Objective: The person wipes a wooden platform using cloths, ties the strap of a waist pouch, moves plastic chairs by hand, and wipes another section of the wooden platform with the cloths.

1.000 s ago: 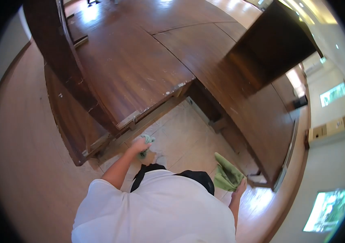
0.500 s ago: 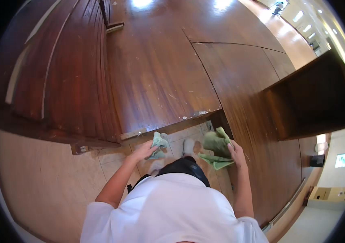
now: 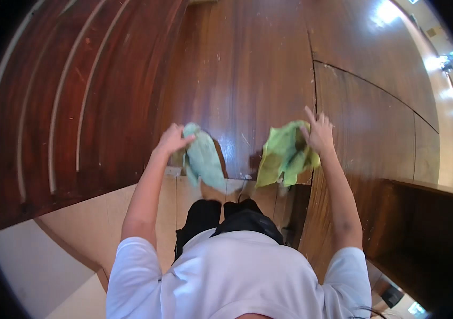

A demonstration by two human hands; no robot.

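Note:
Pinched in my left hand (image 3: 174, 139) is a pale green cloth (image 3: 204, 158), which hangs down over the near edge of the wooden tabletop (image 3: 237, 74). My right hand (image 3: 319, 133) grips a yellow-green cloth (image 3: 285, 154) at its right side, the index finger sticking out. That cloth is spread partly open and bunched in the middle. Both hands are over the near part of the tabletop, apart from each other. Motion blurs the two cloths a little, and I cannot tell whether they touch the wood.
A dark red slatted wooden panel (image 3: 104, 101) rises on the left. At the lower right is an open dark wooden box or shelf (image 3: 418, 228). Seams run across the wooden surface on the right. Tiled floor (image 3: 130, 212) shows below the near edge.
Both hands have moved forward from over the floor to over the tabletop's near part. The cloths have opened out and hang wider. The view has turned and come closer to the surface.

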